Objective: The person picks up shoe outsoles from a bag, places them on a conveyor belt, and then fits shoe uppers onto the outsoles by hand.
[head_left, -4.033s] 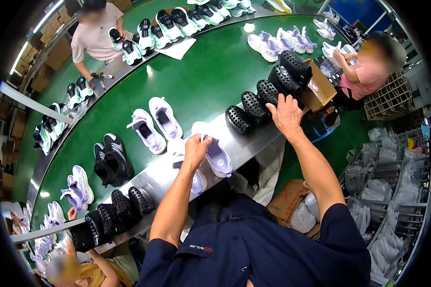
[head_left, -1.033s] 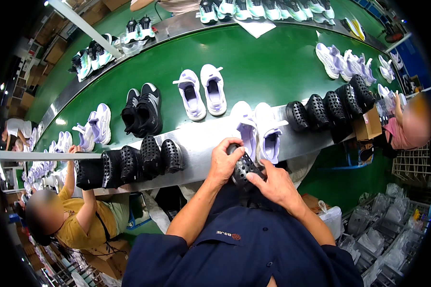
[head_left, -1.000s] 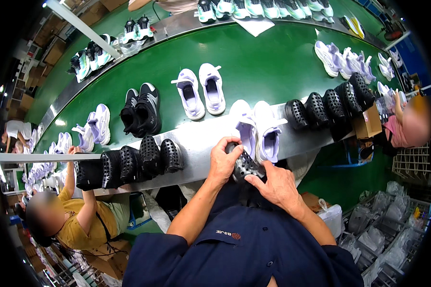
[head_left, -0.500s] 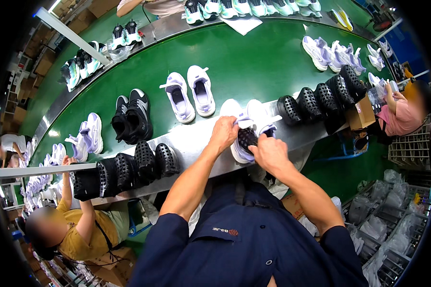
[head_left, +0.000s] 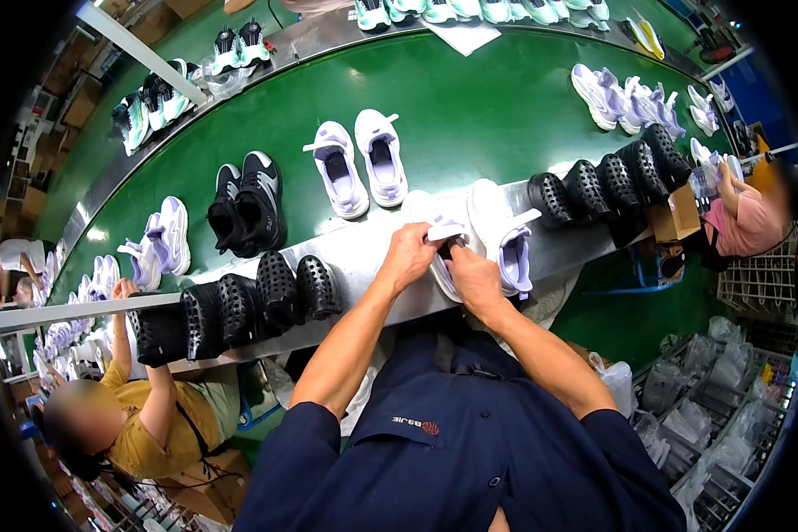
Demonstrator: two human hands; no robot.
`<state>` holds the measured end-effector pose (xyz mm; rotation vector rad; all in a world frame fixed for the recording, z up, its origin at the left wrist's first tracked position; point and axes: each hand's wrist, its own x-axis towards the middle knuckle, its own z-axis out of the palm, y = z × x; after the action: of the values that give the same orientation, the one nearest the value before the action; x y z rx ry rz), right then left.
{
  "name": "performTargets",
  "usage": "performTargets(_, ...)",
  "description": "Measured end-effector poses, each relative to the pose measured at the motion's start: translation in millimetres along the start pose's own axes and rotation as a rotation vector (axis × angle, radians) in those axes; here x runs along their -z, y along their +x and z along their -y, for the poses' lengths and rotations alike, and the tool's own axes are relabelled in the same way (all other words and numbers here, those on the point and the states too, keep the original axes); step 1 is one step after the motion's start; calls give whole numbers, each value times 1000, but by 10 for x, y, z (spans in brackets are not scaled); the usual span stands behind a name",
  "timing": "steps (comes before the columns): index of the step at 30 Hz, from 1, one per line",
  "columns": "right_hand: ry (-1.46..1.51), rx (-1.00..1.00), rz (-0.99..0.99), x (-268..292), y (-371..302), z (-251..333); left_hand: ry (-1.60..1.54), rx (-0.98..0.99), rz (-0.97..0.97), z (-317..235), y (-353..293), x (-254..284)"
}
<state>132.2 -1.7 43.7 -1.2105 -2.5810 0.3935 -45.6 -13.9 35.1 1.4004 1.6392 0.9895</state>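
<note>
Two white and lilac sneakers lie on the steel ledge in front of me, toes pointing away. My left hand (head_left: pixel 410 254) pinches the pull tab at the opening of the left sneaker (head_left: pixel 421 207). Against that same opening, my right hand (head_left: pixel 476 282) is closed, its fingertips down inside. Something dark shows between the hands; what the right fingers hold is hidden. Close on the right, the second sneaker (head_left: pixel 490 208) lies untouched, its lilac lining visible.
Black perforated shoe forms (head_left: pixel 279 291) line the ledge on the left, more (head_left: pixel 585 191) on the right. A lilac sneaker pair (head_left: pixel 381 160) and black sneakers (head_left: pixel 259 199) sit on the green belt (head_left: pixel 470 97). Co-workers sit left (head_left: pixel 164 434) and right (head_left: pixel 740 217).
My right hand has shifted left and up, deeper into the left sneaker's opening, covering the black perforated form seen there before. More of the second sneaker now shows. The view has shifted slightly.
</note>
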Motion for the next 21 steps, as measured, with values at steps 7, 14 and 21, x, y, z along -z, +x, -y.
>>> performTargets(7, 204, -182, -195, 30, -114, -1, 186, 331, -197, -246, -557, -430)
performTargets(14, 180, -330, 2, -118, 73, -58, 159, 251, -146, -66, -473, -353)
performTargets(21, 432, -15, -149, 95, 359, -25, 235, 74, -350, -4, -635, -359)
